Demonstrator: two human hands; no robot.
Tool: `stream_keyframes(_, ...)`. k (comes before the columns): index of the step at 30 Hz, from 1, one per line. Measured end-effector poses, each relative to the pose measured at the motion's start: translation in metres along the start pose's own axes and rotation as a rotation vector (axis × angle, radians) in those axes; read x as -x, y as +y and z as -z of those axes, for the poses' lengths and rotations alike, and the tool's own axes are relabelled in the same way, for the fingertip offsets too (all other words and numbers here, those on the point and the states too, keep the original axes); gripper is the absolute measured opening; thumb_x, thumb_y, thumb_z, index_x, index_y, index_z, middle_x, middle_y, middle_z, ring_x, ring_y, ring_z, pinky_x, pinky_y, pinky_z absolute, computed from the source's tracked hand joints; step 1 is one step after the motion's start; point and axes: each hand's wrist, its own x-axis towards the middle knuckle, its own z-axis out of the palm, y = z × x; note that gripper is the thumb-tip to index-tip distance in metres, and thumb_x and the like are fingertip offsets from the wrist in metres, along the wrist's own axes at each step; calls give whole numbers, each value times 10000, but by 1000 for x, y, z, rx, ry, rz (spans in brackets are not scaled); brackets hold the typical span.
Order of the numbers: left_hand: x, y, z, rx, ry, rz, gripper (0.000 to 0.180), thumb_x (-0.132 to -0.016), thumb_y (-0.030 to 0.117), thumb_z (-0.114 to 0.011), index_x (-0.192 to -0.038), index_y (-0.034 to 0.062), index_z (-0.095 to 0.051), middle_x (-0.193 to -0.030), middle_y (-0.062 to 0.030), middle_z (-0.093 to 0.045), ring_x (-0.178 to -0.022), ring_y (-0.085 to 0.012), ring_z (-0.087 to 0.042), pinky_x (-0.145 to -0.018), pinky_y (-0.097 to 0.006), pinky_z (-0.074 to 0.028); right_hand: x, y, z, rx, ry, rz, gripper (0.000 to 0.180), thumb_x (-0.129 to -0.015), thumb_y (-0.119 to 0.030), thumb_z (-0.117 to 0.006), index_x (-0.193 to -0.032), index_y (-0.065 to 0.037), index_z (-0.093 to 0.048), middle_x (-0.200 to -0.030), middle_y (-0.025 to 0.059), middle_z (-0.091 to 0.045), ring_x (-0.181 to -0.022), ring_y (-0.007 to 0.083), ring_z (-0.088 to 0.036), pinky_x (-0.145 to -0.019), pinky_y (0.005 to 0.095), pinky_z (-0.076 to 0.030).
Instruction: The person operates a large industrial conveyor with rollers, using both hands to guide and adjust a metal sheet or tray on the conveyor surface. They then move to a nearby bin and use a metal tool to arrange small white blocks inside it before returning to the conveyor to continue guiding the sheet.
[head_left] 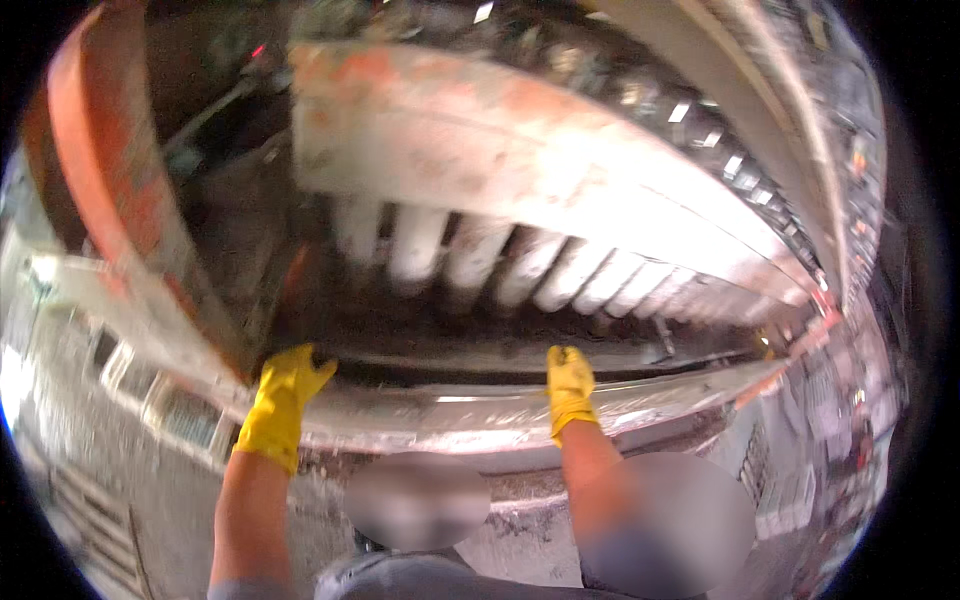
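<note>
My left hand (290,378), in a yellow glove, is at the left part of a long metal ledge (420,420). Its thumb stands apart from the fingers, and I see nothing in it. Further right, my right hand (570,378), also gloved in yellow, is curled closed above the same ledge; whatever its fingers may hold is hidden. Beyond both hands lies a dark trough (420,325). Over it hangs a worn, pale metal panel (450,130) with orange paint patches and a row of rounded pale bars (418,245) below it.
An orange-painted upright (105,150) rises at the left. A long beam (770,70) runs along the upper right. Pallet-like slats (95,530) lie at the lower left, and stacked blocks (790,495) stand at the right. Motion blurs much of the picture.
</note>
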Motion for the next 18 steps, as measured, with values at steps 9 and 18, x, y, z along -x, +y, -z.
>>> stream_keyframes(9,-11,3,-23,13,156,-31,749,-919,502,-783,-1476,23,-635,-1477,-256,-659,-1377,-418,-623,-1179,-485,-479,-5,8,-16,27,107,19,531,-986,-598,-628,-1052,-89,-765,-1099,186,-788,-1043,440,-729,-916,538,-576)
stream_keyframes(18,1,1,-28,-19,120,10,600,-933,458,-777,-1347,27,-724,-1329,-240,-749,-1266,-420,-696,-1089,-480,-536,13,10,-7,5,24,-67,584,-1008,-607,-608,-1248,-97,-763,-1218,195,-779,-1158,412,-720,-1001,527,-558)
